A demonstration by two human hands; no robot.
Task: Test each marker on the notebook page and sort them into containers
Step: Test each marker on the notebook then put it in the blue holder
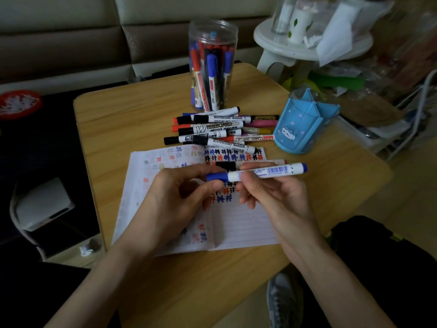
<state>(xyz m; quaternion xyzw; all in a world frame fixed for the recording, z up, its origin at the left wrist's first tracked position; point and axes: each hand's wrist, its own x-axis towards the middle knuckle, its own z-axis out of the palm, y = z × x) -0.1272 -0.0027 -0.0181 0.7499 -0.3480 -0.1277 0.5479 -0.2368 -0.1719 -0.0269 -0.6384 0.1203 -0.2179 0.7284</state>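
**Blue marker held in both hands over the notebook**

Both hands are up over the open notebook [243, 223] and they share one pen, a blue whiteboard marker [267, 172] held level just above the page. The left hand [175, 200] has thumb and fingers pinched on the blue cap [216, 177] at the marker's left end. The right hand [272, 192] has its fingers curled round the white barrel, with the barcode label showing and the blue tail end sticking out to the right. The cap sits on the barrel.

Under the hands, the page is crowded with small hash marks in black, blue and red. A black-capped marker [227, 165] lies on the notebook just behind the held one.

Beyond the notebook's far edge, a pile of markers [212, 131] lies on the wooden table [132, 114], with black, red, pink and yellow ones among them, the nearest overlapping the top of the page. Behind the pile stands a clear plastic jar [212, 65] packed with upright markers, blue, red and black. To the right of the pile sits a blue pen holder [300, 129] with a little cat picture on its front; I cannot tell what is inside it. A white stool [283, 48] stands past the table's far right corner
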